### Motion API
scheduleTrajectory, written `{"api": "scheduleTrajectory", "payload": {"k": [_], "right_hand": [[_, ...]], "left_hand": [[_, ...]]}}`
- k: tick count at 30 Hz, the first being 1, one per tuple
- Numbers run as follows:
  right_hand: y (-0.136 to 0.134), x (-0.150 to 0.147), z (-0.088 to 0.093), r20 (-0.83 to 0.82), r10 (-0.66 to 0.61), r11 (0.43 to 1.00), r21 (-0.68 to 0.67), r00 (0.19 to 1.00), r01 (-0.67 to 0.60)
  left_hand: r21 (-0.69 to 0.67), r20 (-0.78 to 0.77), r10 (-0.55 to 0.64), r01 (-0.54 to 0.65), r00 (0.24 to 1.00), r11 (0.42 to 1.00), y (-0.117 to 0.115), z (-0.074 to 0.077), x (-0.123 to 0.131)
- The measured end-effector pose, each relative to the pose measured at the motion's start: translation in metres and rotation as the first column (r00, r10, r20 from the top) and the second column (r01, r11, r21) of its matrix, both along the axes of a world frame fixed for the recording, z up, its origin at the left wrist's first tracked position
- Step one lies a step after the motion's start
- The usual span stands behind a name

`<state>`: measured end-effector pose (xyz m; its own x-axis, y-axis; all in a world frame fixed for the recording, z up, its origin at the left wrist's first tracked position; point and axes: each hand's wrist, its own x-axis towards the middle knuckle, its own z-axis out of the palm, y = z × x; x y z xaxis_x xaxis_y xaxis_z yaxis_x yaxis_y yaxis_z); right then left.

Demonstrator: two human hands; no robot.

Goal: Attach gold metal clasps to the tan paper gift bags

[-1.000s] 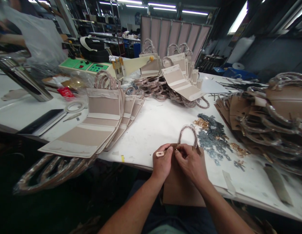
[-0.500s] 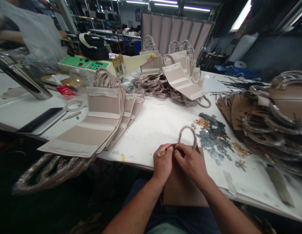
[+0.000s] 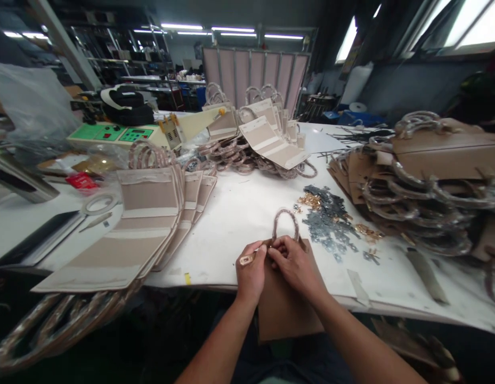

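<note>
A brown bag panel [image 3: 289,309] with a plastic-wrapped handle [image 3: 286,213] hangs over the table's front edge. My left hand [image 3: 251,269] is closed on the panel's top edge at its left, and a small gold metal piece [image 3: 247,259] shows at its fingers. Beside it, my right hand [image 3: 293,264] is pinched at the same edge, below the handle; whatever its fingertips hold is too small to make out. Dark flat metal plates [image 3: 331,218] and gold fittings [image 3: 310,200] lie in a loose pile to the right of the handle.
Beige panels with wrapped handles [image 3: 145,213] are stacked at the left, overhanging the front edge. More panels [image 3: 275,141] lie at the back. Brown bags [image 3: 439,154] are heaped at the right. A green-topped machine [image 3: 115,133] and a tape roll [image 3: 98,204] are at the left.
The camera view has turned right and tilted up, so the table's things appear further left. My hands remain close together at the panel's top edge, with my right fingers slightly shifted.
</note>
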<state>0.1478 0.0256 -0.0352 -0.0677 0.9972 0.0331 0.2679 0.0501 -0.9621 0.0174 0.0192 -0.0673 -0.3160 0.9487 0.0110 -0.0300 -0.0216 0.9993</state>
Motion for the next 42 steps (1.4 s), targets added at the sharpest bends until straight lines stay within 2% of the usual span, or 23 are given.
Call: {"api": "scheduleTrajectory", "payload": {"k": [4,8,12,15,17,19,21,22,24,27,30,32,37,40,42], "right_hand": [[0.009,0.004,0.004,-0.034,0.002,1.000,-0.031,0.999,-0.004],[0.014,0.007,0.004,-0.092,-0.014,0.998,-0.067,0.996,0.007],[0.009,0.008,0.007,-0.128,-0.078,0.997,-0.008,0.989,0.077],[0.000,0.018,0.009,-0.147,-0.101,0.991,0.072,0.984,0.113],[-0.007,0.040,0.007,-0.074,-0.144,0.971,0.182,0.987,0.155],[-0.015,0.078,0.001,0.115,-0.274,0.932,0.275,0.955,0.234],[-0.021,0.131,-0.006,0.342,-0.436,0.890,0.301,0.832,0.342],[-0.023,0.159,-0.009,0.394,-0.496,0.866,0.295,0.774,0.404],[-0.024,0.213,-0.013,0.465,-0.571,0.820,0.284,0.677,0.496],[-0.018,0.268,-0.018,0.584,-0.585,0.789,0.249,0.563,0.561],[-0.005,0.285,-0.021,0.680,-0.493,0.833,0.188,0.542,0.521],[0.006,0.286,-0.022,0.726,-0.421,0.866,0.145,0.543,0.478],[0.018,0.297,-0.019,0.791,-0.302,0.909,0.070,0.532,0.411],[0.013,0.308,-0.020,0.806,-0.278,0.921,0.070,0.522,0.382],[0.006,0.306,-0.020,0.745,-0.335,0.915,0.111,0.577,0.388]], "left_hand": [[0.003,-0.061,0.002,-0.002,0.998,1.000,0.002,-0.001,0.000],[-0.031,-0.051,0.021,-0.023,0.998,0.999,0.005,-0.004,0.002],[-0.080,0.020,0.036,-0.034,0.999,0.996,0.014,-0.004,0.004],[-0.146,0.060,0.020,-0.011,0.998,0.989,0.021,0.001,0.004],[-0.181,0.068,0.014,-0.001,0.998,0.984,0.024,0.006,0.002],[-0.199,0.030,-0.027,0.032,0.999,0.979,0.025,0.012,-0.002],[-0.204,-0.089,-0.113,0.093,0.990,0.975,0.026,0.017,-0.006],[-0.206,-0.175,-0.158,0.121,0.972,0.971,0.027,0.019,-0.009],[-0.180,-0.377,-0.205,0.146,0.903,0.973,0.030,0.022,-0.013],[-0.027,-0.657,-0.138,0.159,0.742,0.987,0.036,0.026,-0.014],[0.142,-0.786,-0.037,0.240,0.617,0.960,0.037,0.035,-0.007],[0.192,-0.824,-0.031,0.330,0.565,0.924,0.034,0.043,0.002],[0.131,-0.915,-0.131,0.589,0.382,0.797,0.036,0.060,0.029],[0.010,-0.955,-0.202,0.708,0.215,0.706,0.052,0.063,0.044],[-0.089,-0.965,-0.243,0.755,0.095,0.649,0.066,0.063,0.052]]}}
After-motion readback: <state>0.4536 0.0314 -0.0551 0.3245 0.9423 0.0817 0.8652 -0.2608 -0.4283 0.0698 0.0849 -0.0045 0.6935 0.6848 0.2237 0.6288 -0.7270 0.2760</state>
